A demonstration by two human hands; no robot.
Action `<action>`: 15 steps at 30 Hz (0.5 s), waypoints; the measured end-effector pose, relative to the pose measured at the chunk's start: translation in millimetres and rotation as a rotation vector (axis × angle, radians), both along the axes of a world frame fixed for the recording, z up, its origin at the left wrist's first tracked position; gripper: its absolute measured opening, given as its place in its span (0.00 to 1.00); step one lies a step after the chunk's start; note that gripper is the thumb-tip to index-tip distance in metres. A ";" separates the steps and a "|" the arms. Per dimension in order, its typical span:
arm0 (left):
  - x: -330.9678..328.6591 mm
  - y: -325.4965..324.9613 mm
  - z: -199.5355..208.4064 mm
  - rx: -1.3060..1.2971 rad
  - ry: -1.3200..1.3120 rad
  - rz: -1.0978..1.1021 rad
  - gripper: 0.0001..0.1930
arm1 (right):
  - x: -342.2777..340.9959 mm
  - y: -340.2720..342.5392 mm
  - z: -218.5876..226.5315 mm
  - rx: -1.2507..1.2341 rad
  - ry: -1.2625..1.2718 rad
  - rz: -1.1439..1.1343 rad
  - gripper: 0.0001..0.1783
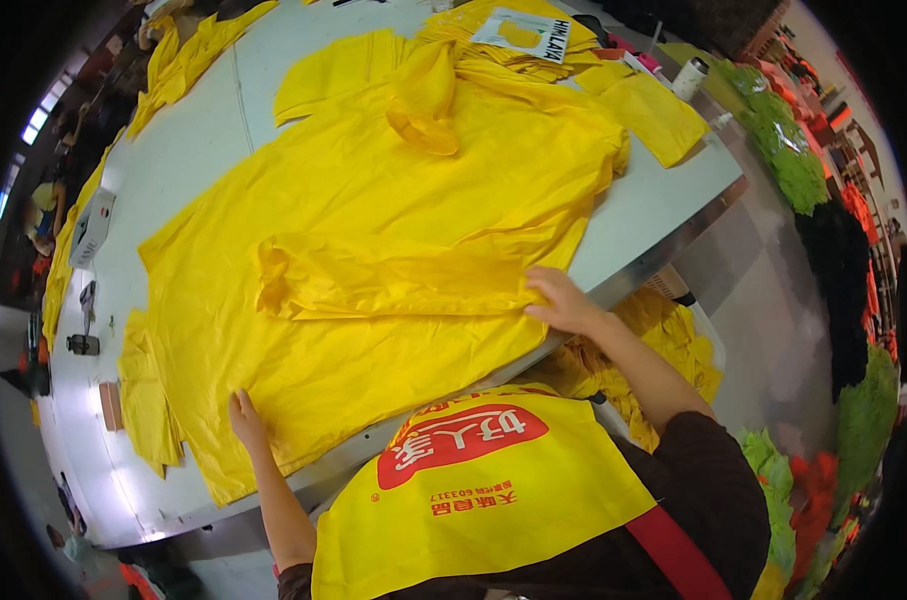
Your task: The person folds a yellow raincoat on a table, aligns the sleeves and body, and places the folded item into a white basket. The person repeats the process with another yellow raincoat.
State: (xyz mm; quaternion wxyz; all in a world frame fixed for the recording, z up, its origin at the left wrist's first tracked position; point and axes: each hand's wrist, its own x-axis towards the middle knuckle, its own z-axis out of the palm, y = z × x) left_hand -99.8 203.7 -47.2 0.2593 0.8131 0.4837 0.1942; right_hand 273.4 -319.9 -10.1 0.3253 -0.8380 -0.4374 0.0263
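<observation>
large glossy yellow plastic-like garment (374, 200), at the table's (659, 225) near edge: one long sleeve (394, 287) lies across the body, apparently not yet folded. right hand's (564, 302) fingers touch the sleeve, left hand's (248, 422) the garment; grips cannot be told.

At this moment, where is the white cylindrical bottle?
In the head view, the white bottle is at upper right, near the right edge of the pale table, beside a flat yellow fabric piece.
</observation>
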 end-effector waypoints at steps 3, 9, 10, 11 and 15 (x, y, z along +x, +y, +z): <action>77.8 -18.6 33.5 -0.063 -0.280 0.003 0.24 | 60.5 -46.4 -7.4 0.067 0.054 -0.201 0.20; 218.5 -46.0 56.7 0.047 -0.167 -0.119 0.35 | 180.1 -66.3 22.5 -0.150 -0.586 -0.310 0.24; 226.1 -43.0 53.3 -0.002 -0.164 -0.116 0.33 | 194.2 -65.2 26.2 -0.214 -0.606 -0.264 0.23; 231.9 -41.0 46.2 0.058 -0.180 -0.070 0.29 | 207.7 -71.4 25.6 -0.288 -0.624 -0.231 0.22; 221.4 -18.6 33.2 0.098 -0.311 -0.154 0.19 | 257.0 -76.3 21.7 -0.313 -0.172 -0.080 0.09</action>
